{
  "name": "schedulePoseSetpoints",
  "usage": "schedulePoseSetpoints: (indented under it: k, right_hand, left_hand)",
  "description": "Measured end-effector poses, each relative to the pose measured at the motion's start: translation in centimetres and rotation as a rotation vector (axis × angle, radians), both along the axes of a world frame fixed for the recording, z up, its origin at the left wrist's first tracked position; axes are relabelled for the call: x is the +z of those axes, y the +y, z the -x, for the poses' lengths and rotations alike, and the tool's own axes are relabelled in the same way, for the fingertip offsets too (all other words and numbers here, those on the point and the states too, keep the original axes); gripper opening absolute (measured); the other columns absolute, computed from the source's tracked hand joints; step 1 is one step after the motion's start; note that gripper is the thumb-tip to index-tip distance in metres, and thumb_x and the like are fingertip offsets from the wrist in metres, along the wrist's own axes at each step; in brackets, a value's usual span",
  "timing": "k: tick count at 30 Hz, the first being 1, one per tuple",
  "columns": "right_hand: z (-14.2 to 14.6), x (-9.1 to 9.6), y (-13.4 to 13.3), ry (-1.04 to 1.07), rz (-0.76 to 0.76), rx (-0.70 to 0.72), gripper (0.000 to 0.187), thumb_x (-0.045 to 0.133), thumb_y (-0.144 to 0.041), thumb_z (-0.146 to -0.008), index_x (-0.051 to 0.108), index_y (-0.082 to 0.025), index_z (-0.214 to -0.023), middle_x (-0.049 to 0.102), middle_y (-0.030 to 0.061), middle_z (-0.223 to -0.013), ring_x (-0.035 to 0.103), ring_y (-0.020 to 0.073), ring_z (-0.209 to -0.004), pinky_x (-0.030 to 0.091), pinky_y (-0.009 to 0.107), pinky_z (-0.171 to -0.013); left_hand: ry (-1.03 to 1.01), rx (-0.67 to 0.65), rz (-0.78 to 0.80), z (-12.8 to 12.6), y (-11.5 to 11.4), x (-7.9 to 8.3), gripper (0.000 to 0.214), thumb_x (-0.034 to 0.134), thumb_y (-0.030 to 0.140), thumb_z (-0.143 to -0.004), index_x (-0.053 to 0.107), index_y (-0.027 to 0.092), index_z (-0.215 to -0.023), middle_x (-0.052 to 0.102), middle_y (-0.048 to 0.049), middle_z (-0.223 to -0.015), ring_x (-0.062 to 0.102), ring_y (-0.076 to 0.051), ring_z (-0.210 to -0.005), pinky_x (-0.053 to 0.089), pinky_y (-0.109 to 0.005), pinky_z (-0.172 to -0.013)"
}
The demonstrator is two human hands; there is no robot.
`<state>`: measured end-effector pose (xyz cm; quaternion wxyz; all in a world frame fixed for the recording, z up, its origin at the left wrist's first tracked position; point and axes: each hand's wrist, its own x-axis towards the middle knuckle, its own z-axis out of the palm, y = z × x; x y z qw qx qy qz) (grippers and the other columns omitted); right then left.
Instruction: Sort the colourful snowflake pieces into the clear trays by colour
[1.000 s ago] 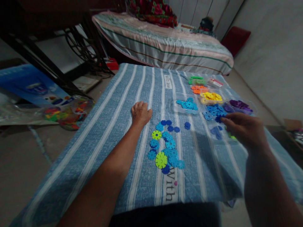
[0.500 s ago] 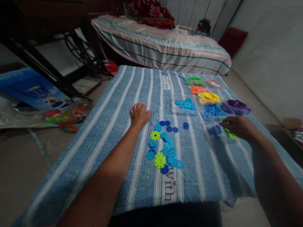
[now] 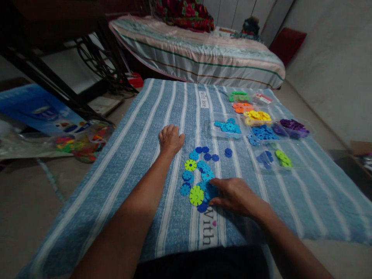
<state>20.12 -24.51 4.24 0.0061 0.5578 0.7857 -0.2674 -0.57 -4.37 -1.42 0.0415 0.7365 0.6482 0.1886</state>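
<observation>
My left hand (image 3: 171, 138) rests palm down on the striped blue cloth (image 3: 139, 143), holding nothing, its thumb apart from the fingers. My right hand (image 3: 236, 193) is over the right side of a loose pile of notched plastic discs, thumb and forefinger apart around light blue discs (image 3: 207, 175); the hand partly hides them. Beside these lie a lime disc (image 3: 196, 196), another lime disc (image 3: 190, 165) and several dark blue discs (image 3: 207, 156). A clear tray (image 3: 252, 167) to the right holds dark blue discs (image 3: 265, 158) and lime discs (image 3: 283, 159).
More sorted pieces sit at the right rear: light blue discs (image 3: 228, 127), blue discs (image 3: 263, 133), purple pieces (image 3: 293, 128), yellow pieces (image 3: 258, 116), orange pieces (image 3: 242, 107) and green pieces (image 3: 238, 95). A bed (image 3: 197, 58) stands beyond the table, with a sewing machine frame (image 3: 97, 58) at left.
My right hand has moved left and nearer, from the clear tray at the right to the loose disc pile. The left hand has stayed in place.
</observation>
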Motion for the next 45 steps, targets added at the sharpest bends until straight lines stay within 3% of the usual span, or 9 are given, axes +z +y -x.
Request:
schedulePoseSetpoints:
  k: [11, 18, 21, 25, 27, 29, 33, 39, 45]
  right_hand:
    - [0.2, -1.5, -0.6, 0.108, -0.057, -0.009, 0.018, 0.065, -0.023, -0.088, 0.071, -0.019, -0.105, 0.075, 0.0056, -0.086, 0.067, 0.0184, -0.072, 0.033, 0.028, -0.063]
    - [-1.1, -1.3, 0.7, 0.451, 0.000, -0.099, 0.011, 0.064, -0.027, -0.089, 0.071, -0.019, -0.086, 0.062, -0.0028, -0.064, 0.052, 0.0099, -0.057, 0.035, 0.024, -0.058]
    - [-2.0, -0.4, 3.5, 0.750, -0.046, -0.291, 0.022, 0.068, -0.039, -0.084, 0.068, -0.019, -0.074, 0.055, -0.0053, -0.055, 0.047, 0.0087, -0.050, 0.036, 0.023, -0.051]
    - [-3.1, 1.0, 8.3, 1.140, -0.316, -0.767, 0.038, 0.074, -0.056, -0.074, 0.068, -0.019, -0.079, 0.057, -0.0054, -0.050, 0.048, 0.0096, -0.042, 0.039, 0.023, -0.044]
    - [-3.4, 1.0, 9.8, 1.185, -0.379, -0.902, 0.044, 0.076, -0.059, -0.070, 0.068, -0.018, -0.083, 0.059, -0.0045, -0.049, 0.049, 0.0104, -0.040, 0.038, 0.023, -0.042]
    - [-3.5, 0.5, 10.1, 1.140, -0.336, -0.932, 0.045, 0.077, -0.058, -0.067, 0.068, -0.017, -0.081, 0.059, -0.0037, -0.048, 0.050, 0.0109, -0.039, 0.037, 0.022, -0.040]
    - [-3.1, -1.4, 7.3, 0.971, -0.126, -0.784, 0.038, 0.075, -0.055, -0.071, 0.068, -0.018, -0.077, 0.056, -0.0045, -0.050, 0.049, 0.0110, -0.043, 0.038, 0.023, -0.043]
    - [-2.2, -1.3, 1.9, 0.576, 0.150, -0.300, 0.020, 0.071, -0.036, -0.083, 0.073, -0.018, -0.091, 0.060, -0.0036, -0.063, 0.053, 0.0117, -0.057, 0.037, 0.024, -0.054]
    - [-0.5, -0.1, 0.3, 0.134, 0.054, -0.078, 0.037, 0.076, -0.026, -0.083, 0.071, -0.022, -0.119, 0.072, 0.0019, -0.078, 0.064, 0.0178, -0.071, 0.038, 0.027, -0.064]
  left_hand:
    - [-0.005, -0.002, 0.004, 0.0, 0.0, 0.0, 0.035, 0.049, 0.034, -0.091, 0.066, 0.021, -0.119, 0.060, -0.0133, -0.140, 0.046, -0.034, -0.137, 0.035, -0.052, -0.115]
    - [0.004, 0.004, -0.015, 0.2, 0.1, 0.0, 0.034, 0.050, 0.034, -0.091, 0.067, 0.022, -0.118, 0.063, -0.0128, -0.135, 0.047, -0.033, -0.135, 0.036, -0.051, -0.115]
    - [0.015, -0.001, -0.017, 0.2, 0.1, 0.2, 0.035, 0.048, 0.033, -0.092, 0.067, 0.020, -0.118, 0.062, -0.0140, -0.136, 0.048, -0.034, -0.135, 0.036, -0.050, -0.115]
    - [0.011, 0.006, -0.017, 0.3, 0.0, 0.4, 0.036, 0.049, 0.033, -0.091, 0.067, 0.020, -0.119, 0.062, -0.0140, -0.137, 0.048, -0.034, -0.135, 0.037, -0.051, -0.114]
    - [0.002, 0.006, -0.023, 0.4, 0.0, 0.3, 0.035, 0.050, 0.033, -0.090, 0.067, 0.021, -0.119, 0.063, -0.0138, -0.137, 0.048, -0.034, -0.136, 0.037, -0.052, -0.114]
    - [-0.008, 0.004, -0.033, 0.4, 0.0, 0.2, 0.035, 0.051, 0.033, -0.090, 0.068, 0.023, -0.119, 0.063, -0.0131, -0.137, 0.048, -0.034, -0.137, 0.036, -0.052, -0.115]
    - [-0.026, -0.007, -0.036, 0.4, 0.2, -0.2, 0.036, 0.052, 0.033, -0.090, 0.068, 0.024, -0.120, 0.063, -0.0130, -0.137, 0.047, -0.034, -0.138, 0.035, -0.053, -0.116]
    - [-0.036, 0.007, -0.014, 0.2, 0.3, -0.2, 0.036, 0.052, 0.033, -0.089, 0.067, 0.025, -0.121, 0.061, -0.0113, -0.141, 0.045, -0.034, -0.138, 0.034, -0.052, -0.116]
    - [-0.023, -0.002, -0.009, 0.1, 0.2, 0.0, 0.036, 0.050, 0.034, -0.090, 0.067, 0.024, -0.120, 0.061, -0.0121, -0.138, 0.047, -0.034, -0.136, 0.035, -0.052, -0.115]
